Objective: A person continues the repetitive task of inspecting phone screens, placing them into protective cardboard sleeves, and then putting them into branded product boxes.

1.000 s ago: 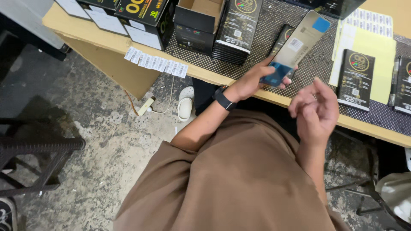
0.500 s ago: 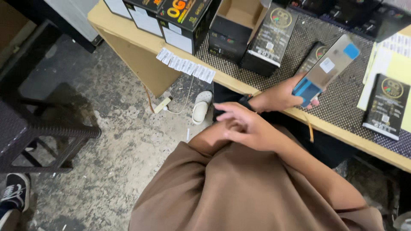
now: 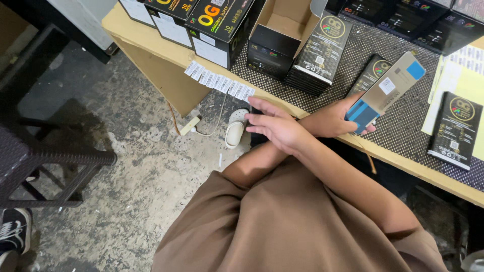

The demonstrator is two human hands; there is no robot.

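Observation:
My left hand [image 3: 330,120] is shut on a slim gold box with a blue end [image 3: 387,88], holding it tilted above the black dotted mat [image 3: 403,126]. My right hand [image 3: 276,128] crosses over my left forearm, fingers stretched out flat and holding nothing. Its fingertips point toward a strip of small white labels [image 3: 219,81] that hangs over the wooden table's front edge [image 3: 166,53]. The fingertips are just right of the strip's near end; I cannot tell whether they touch it.
An open black carton [image 3: 280,32] and flat black packets [image 3: 322,48] [image 3: 456,130] lie on the mat, with larger black cartons [image 3: 217,25] at the table's left. Yellow paper [image 3: 466,80] lies at the right. Below are a black stool [image 3: 45,161], a white slipper [image 3: 236,128] and a cable [image 3: 194,126].
My right hand has swung from the right side across my left arm toward the label strip. My left hand keeps hold of the gold box. The view has shifted left.

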